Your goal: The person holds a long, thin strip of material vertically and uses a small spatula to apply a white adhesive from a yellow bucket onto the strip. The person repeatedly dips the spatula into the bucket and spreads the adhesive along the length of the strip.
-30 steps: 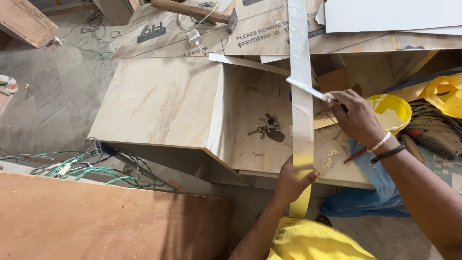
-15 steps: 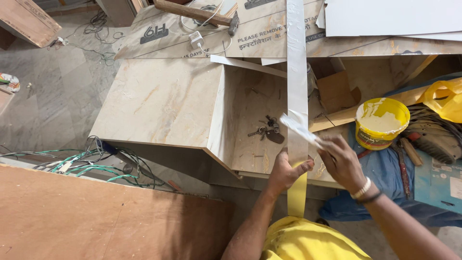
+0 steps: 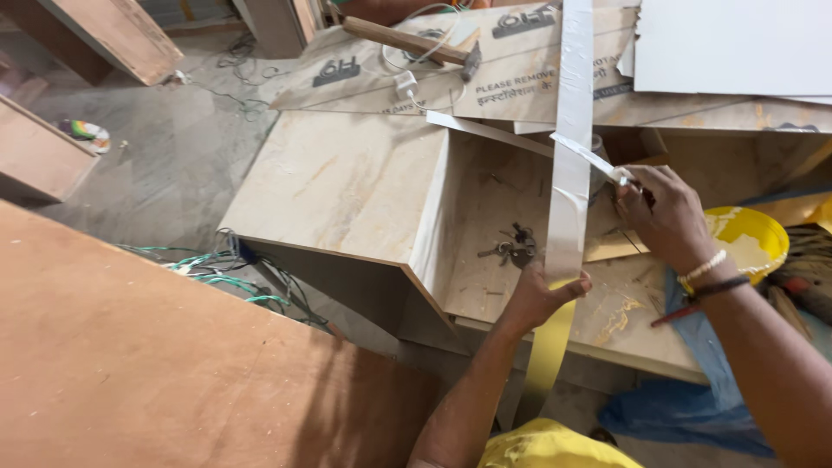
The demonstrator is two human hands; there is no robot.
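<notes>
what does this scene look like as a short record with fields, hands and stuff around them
left hand: left hand grips the long strip, holding it upright
right hand: right hand pinches a thin film end peeling off the strip
strip: white face, yellow lower end
surface: pale laminated board, stepped
near hands: bunch of keys; yellow bucket at right
farther: hammer on printed sheet
foreground: brown plywood sheet
floor: green wires

Laminate strip (image 3: 568,173): thin, glossy grey-white face under a peeling clear film, yellow at its lower end.
Board (image 3: 347,182): smooth, matt, marbled beige laminate.
Plywood sheet (image 3: 147,364): matt reddish-brown wood.
Bucket (image 3: 754,238): yellow plastic, glue-smeared.
Keys (image 3: 511,251): dark metal.
Hammer (image 3: 416,43): wooden handle, metal head.
</notes>
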